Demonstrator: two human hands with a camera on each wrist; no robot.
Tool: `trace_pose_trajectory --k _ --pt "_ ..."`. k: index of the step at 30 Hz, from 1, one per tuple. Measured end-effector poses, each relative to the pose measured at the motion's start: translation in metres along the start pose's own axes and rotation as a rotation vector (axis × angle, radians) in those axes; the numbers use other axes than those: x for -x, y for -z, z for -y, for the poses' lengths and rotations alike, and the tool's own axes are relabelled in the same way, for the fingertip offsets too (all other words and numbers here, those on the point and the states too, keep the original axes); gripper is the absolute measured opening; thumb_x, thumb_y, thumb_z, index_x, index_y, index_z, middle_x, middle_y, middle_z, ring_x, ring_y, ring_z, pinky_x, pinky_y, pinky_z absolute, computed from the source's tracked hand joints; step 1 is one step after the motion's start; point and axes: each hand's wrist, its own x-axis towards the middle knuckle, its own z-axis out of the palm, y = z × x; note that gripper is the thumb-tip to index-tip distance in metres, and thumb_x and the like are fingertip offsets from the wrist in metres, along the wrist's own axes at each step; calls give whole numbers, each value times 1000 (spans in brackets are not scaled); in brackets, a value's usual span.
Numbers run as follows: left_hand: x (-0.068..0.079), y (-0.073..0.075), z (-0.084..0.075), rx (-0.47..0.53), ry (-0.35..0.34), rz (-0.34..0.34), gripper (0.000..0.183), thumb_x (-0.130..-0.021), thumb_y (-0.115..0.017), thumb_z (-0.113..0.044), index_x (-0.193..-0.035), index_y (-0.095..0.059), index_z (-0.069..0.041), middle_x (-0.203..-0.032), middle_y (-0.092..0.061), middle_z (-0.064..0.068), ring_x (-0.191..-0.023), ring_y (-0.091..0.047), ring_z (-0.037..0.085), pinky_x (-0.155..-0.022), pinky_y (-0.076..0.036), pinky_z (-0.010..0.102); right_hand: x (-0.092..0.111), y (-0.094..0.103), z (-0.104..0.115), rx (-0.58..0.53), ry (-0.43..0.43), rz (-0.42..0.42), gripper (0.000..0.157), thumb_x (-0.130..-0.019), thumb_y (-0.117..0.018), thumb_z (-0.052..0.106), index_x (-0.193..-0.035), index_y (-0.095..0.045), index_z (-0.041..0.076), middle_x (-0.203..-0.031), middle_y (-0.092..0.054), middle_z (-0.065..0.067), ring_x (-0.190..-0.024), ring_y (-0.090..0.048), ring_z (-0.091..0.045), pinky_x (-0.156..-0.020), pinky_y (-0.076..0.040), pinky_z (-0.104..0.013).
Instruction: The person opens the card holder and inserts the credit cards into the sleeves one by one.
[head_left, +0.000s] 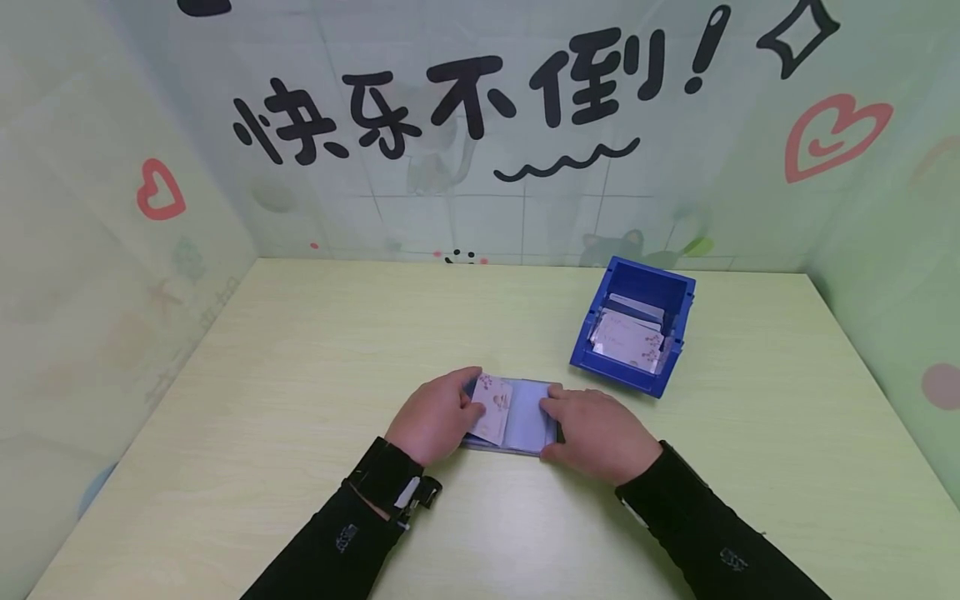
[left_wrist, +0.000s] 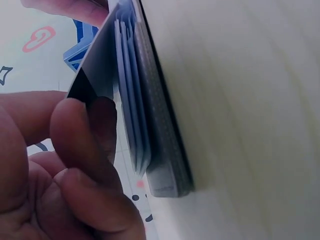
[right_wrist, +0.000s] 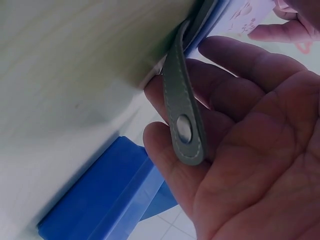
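A card holder [head_left: 528,417] with clear sleeves lies open on the table. Over its left part is a pale card [head_left: 492,410] with a pink flower print, pinched at its left edge between the thumb and fingers of my left hand [head_left: 431,417]. The left wrist view shows the stacked sleeves [left_wrist: 131,95] edge-on, with the card tilted away from them. My right hand [head_left: 600,433] holds the card holder's right edge. In the right wrist view, a grey strap [right_wrist: 180,95] with a metal snap [right_wrist: 184,128] sticks out in front of my right fingers.
A blue plastic bin [head_left: 651,285] stands at the back right, beyond my right hand. Several similar flower-printed cards [head_left: 628,340] lie inside it. Printed wall panels [head_left: 450,217] border the wooden table [head_left: 337,333] at the back and both sides.
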Motion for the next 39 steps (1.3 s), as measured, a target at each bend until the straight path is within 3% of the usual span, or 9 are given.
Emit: trace_pose_trajectory --k 10,21,31,39 --pt "-2 -1 -2 -27 -3 -2 50 -90 -63 -28 -136 -49 -12 -71 -52 1 -65 -50 14 -54 -39 28 0 0 0 15 1 -4 71 -77 -72 49 -134 -53 11 -140 -45 -7 -119 -44 -25 -100 -37 -44" --pt "-2 -3 -7 -81 -37 22 48 -91 -61 -26 -135 -50 -10 -96 -53 1 -76 -50 14 -61 -44 28 0 0 0 44 16 -17 71 -77 -71 51 -134 -53 11 -138 -47 -7 -116 -47 -24 -99 -39 -42" --pt "-2 -8 -10 -97 -57 31 47 -90 -61 -25 -134 -52 -10 -101 -53 3 -78 -50 14 -63 -45 27 -1 -3 -2 82 39 -49 70 -76 -71 52 -131 -55 11 -135 -51 -7 -112 -50 -21 -97 -41 -39" --pt "-2 -9 -13 -86 -79 42 45 -89 -62 -23 -131 -53 -9 -90 -55 0 -74 -51 13 -61 -45 27 -1 -4 -3 55 28 -54 70 -76 -72 51 -131 -55 11 -135 -51 -7 -113 -50 -22 -98 -40 -40"
